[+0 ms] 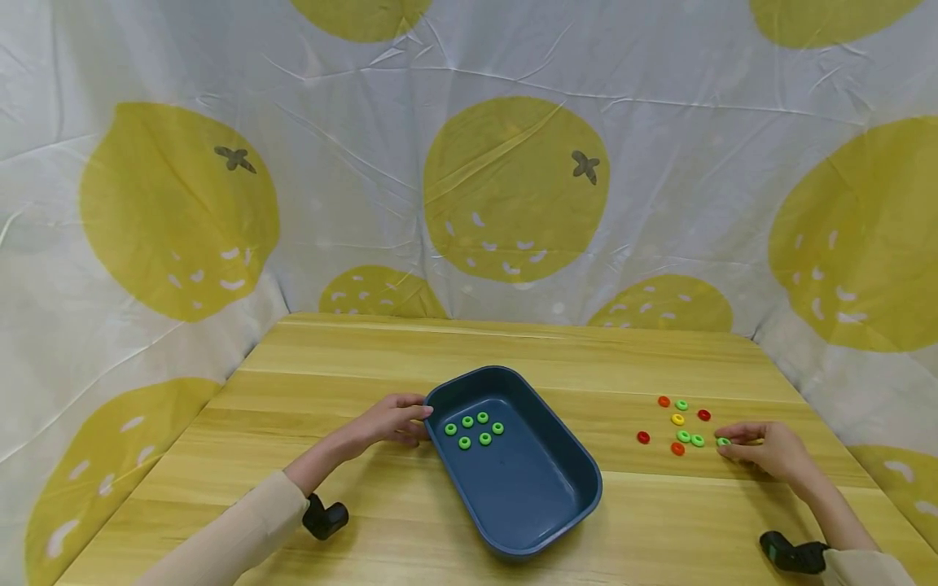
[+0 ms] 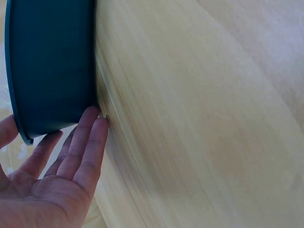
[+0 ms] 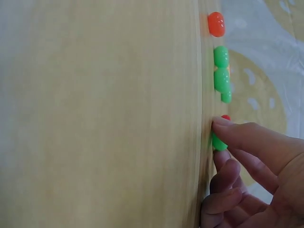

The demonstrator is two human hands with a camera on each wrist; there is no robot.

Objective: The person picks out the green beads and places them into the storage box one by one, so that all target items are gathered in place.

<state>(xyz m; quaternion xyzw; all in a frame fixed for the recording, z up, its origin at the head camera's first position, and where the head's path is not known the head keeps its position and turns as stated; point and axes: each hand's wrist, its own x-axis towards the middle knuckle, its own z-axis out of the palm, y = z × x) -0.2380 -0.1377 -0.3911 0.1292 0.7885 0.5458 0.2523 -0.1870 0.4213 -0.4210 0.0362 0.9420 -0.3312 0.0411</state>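
Right hand (image 1: 768, 449) pinches a green ring (image 1: 724, 441) right of the tray (image 1: 545, 505), left hand (image 1: 388, 421) grips the tray's left rim, six green rings (image 1: 485, 439) already inside, and three loose green rings (image 1: 698, 440) apparently still to go!

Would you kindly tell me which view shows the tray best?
The head view: it shows nearly the whole tray, inside included. The left wrist view shows only part of its outside; the right wrist view, none.

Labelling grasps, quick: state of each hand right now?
Left hand: closed, holding the blue basin by its rim.
Right hand: closed, thumb and finger pinching a green ring.
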